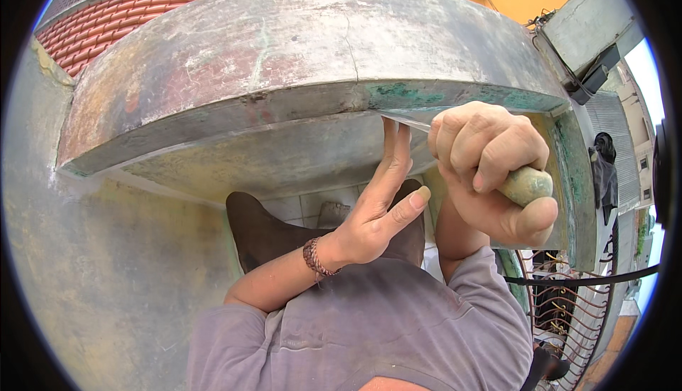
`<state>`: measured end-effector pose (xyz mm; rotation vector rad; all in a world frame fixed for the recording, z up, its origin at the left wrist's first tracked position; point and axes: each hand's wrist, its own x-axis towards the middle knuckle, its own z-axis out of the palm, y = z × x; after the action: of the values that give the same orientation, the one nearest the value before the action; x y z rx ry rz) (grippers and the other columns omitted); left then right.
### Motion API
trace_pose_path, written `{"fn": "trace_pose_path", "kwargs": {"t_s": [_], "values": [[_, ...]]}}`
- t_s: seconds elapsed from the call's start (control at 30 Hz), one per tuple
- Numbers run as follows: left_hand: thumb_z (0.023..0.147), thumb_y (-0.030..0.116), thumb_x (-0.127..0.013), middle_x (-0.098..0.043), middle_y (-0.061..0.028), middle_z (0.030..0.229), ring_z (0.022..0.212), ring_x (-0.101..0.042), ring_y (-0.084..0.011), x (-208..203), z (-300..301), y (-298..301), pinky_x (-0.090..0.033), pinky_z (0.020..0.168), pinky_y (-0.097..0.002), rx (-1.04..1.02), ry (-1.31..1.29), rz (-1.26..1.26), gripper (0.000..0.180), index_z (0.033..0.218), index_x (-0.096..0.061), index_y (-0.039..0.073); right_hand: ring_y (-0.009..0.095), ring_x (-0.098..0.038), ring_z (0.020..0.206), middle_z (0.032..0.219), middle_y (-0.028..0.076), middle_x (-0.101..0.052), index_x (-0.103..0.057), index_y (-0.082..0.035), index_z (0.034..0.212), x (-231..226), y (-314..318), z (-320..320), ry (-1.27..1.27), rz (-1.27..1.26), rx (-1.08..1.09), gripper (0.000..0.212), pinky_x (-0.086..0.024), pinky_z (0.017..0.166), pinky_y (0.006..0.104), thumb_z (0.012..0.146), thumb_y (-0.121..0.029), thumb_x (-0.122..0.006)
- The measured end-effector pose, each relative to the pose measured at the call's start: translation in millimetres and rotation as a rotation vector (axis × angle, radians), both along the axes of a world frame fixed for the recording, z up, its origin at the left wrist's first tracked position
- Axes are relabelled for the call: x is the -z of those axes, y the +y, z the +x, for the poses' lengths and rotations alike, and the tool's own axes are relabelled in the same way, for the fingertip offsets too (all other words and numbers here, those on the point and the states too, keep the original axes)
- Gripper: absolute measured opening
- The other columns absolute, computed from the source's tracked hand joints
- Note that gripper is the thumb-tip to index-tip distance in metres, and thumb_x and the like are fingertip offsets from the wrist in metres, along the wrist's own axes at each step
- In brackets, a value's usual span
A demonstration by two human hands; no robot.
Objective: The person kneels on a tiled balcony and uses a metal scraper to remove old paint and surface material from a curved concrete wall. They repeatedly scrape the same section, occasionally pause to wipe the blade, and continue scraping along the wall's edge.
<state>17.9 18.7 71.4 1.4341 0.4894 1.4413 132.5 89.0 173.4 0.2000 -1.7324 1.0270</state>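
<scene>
My right hand (490, 167) is closed round the handle (528, 185) of a scraper, its rounded, worn greenish end poking out of the fist. From the other side of the fist runs the thin metal scraper blade (406, 119), seen almost edge-on. Its tip meets the lower edge of the concrete wall (298, 43), near a patch of green paint. Stretched out flat, my left hand (376, 217) has its fingertips at the blade, close under that edge; whether they press on it I cannot tell. A braided bracelet is on my left wrist.
Below the wall's edge is a stained recessed face (284, 153), with floor tiles (330, 199) beneath. A plastered wall (106, 263) rises at left. To the right stand curled metal railings (568, 306), a black cable (582, 279) and a dark cloth (605, 178). Red roof tiles (106, 25) lie beyond.
</scene>
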Motion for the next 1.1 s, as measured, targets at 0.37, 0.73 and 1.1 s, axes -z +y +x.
{"fn": "trace_pose_path", "kwargs": {"t_s": [0.37, 0.73, 1.1], "values": [[0.101, 0.034, -0.05, 0.02, -0.0207, 0.16, 0.147, 0.023, -0.0308, 5, 0, 3, 0.002, 0.119, -0.0467, 0.003, 0.058, 0.029, 0.085, 0.154, 0.006, 0.0, 0.012, -0.036, 0.044, 0.059, 0.002, -0.046, -0.05, -0.008, 0.073, -1, -1, 5, 0.003, 0.021, -0.005, 0.056, -0.028, 0.041, 0.0286, 0.092, -0.061, -0.053], [0.1, 0.036, -0.051, 0.019, -0.0208, 0.16, 0.146, 0.025, -0.0311, 8, -2, 4, 0.004, 0.119, -0.0487, 0.038, 0.127, -0.018, 0.087, 0.154, 0.006, 0.0, 0.012, -0.036, 0.043, 0.057, 0.001, -0.046, -0.05, -0.008, 0.072, 4, 1, -3, -0.021, 0.034, 0.051, 0.055, -0.028, 0.039, 0.0275, 0.089, -0.06, -0.056], [0.098, 0.038, -0.054, 0.023, -0.0218, 0.159, 0.146, 0.025, -0.0321, 10, 0, 3, 0.003, 0.118, -0.049, 0.026, 0.099, 0.006, 0.091, 0.154, 0.008, 0.0, 0.013, -0.035, 0.041, 0.057, 0.002, -0.047, -0.051, -0.006, 0.072, 4, -3, 1, 0.038, 0.064, 0.024, 0.057, -0.027, 0.039, 0.0288, 0.091, -0.06, -0.053]]}}
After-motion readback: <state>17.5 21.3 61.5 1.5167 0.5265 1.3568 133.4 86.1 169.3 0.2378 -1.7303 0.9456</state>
